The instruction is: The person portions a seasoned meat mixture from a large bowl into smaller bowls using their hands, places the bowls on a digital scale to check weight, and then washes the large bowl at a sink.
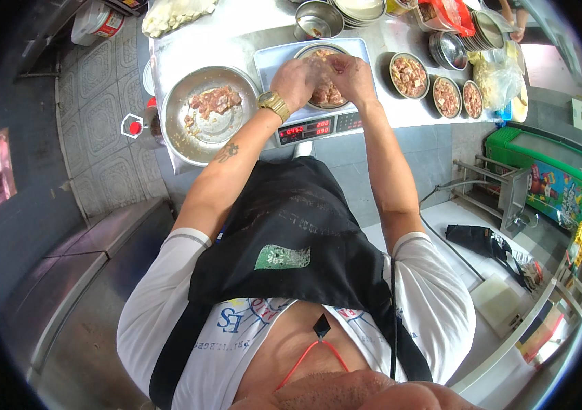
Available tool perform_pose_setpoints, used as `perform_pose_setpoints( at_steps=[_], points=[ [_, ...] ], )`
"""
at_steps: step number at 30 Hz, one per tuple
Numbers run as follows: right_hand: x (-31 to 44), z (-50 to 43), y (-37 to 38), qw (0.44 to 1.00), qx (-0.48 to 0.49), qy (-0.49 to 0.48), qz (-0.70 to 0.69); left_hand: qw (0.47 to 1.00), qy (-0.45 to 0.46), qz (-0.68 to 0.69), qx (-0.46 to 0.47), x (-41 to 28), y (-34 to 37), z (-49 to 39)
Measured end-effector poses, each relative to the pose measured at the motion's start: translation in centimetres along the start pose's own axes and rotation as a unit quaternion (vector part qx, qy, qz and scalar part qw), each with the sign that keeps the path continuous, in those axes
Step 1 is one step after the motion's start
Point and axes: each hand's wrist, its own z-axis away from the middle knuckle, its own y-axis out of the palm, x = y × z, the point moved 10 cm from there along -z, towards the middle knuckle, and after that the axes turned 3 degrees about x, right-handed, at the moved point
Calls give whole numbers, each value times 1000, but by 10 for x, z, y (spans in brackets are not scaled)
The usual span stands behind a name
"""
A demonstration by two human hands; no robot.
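Observation:
Both my hands are over a round metal bowl of raw meat pieces, which stands on the pale tray of a digital scale with lit red digits. My left hand, with a gold watch at the wrist, reaches in from the left; its fingertips are blurred. My right hand has bent fingers at the bowl's right side, and a bit of meat seems to show by them. Whether either hand grips anything is unclear. Left of the scale sits a wide steel basin holding more meat pieces.
Several bowls of meat stand to the right, before stacked metal bowls and a plastic bag. Behind the scale are a steel pot and stacked dishes. A red-capped bottle stands left of the basin. Another person's hand shows at top right.

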Motion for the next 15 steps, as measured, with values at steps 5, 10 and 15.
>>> perform_pose_setpoints(
  at_steps=[5,10,15],
  points=[
    [15,5,3,999,22,-21,-39,999,-29,17,-20,6,0,-2],
    [28,11,3,999,12,-42,-5,999,-41,13,-13,13,7,0],
    [11,15,-15,996,-85,4,-1,1000,-4,16,-24,5,9,0]
  ],
)
